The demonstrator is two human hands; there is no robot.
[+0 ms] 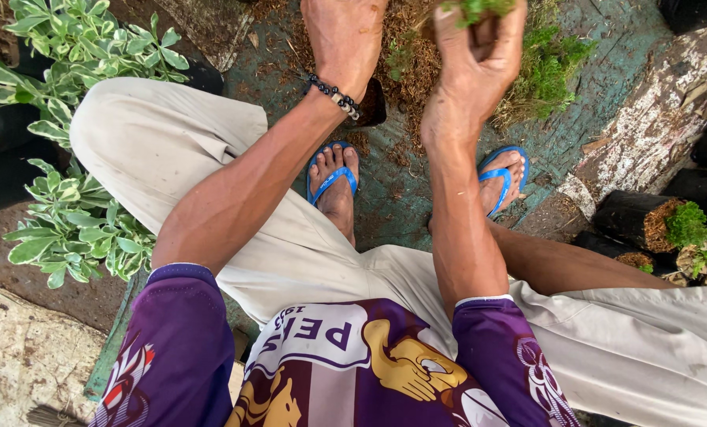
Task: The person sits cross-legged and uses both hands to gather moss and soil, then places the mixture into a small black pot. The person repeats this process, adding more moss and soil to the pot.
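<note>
Right hand: I have my right hand [480, 59] up near the top of the view, fingers curled shut around a small green sprig [476, 8] whose leaves poke out above the knuckles.
Left hand: my left hand [345, 35] reaches down just beside it over the brown soil heap [409, 71]; its fingers run off the top edge, so I cannot tell whether they are open or closed. A beaded bracelet [334, 95] sits on that wrist.
Where the sprig is: pinched in the right hand, held above the heap and clear of the ground.
Doing it well: in my judgement, grip low on the stems, not the leaves, and hold lightly so nothing gets crushed; the left hand could steady the roots.
Underfoot: blue sandals [331, 178] on both feet, planted on the worn green floor [606, 71], near the heap.
To my left: a leafy green-and-white plant [77, 225] presses against my trouser leg.
To my right: black planting bags [638, 217] lie on their sides, one with green growth, beside a whitish log [654, 119].
In the way: my own knees crowd the hands, and loose soil litters the floor.
</note>
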